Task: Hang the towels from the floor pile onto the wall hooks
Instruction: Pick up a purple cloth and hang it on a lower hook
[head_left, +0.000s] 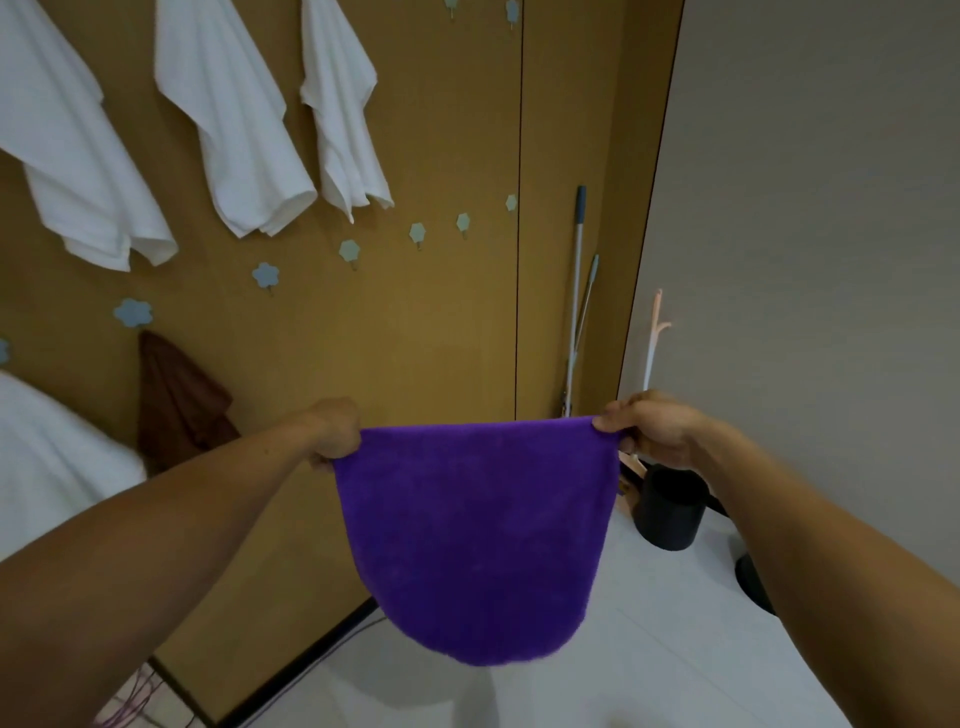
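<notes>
Left hand (335, 434): fingers curled, pinching the upper left corner of the purple towel (478, 530).
Right hand (649, 428): thumb and fingers pinch the upper right corner, and the top edge is taut between both hands.
Purple towel: hangs in the air before the lower part of the wall (415, 130); it looks light, soft and limp.
Hold: probably best by one corner, bunched over a hook.
Flower hooks (266, 275): bare row rising toward the wall's right edge.

4 white towels (78, 156) (234, 119) (343, 114) (47, 467), 1 brown towel (182, 400), 1 purple towel (478, 530), 2 hands (335, 434) (654, 428).

Mop poles (575, 291) near black bin (670, 512)
</notes>
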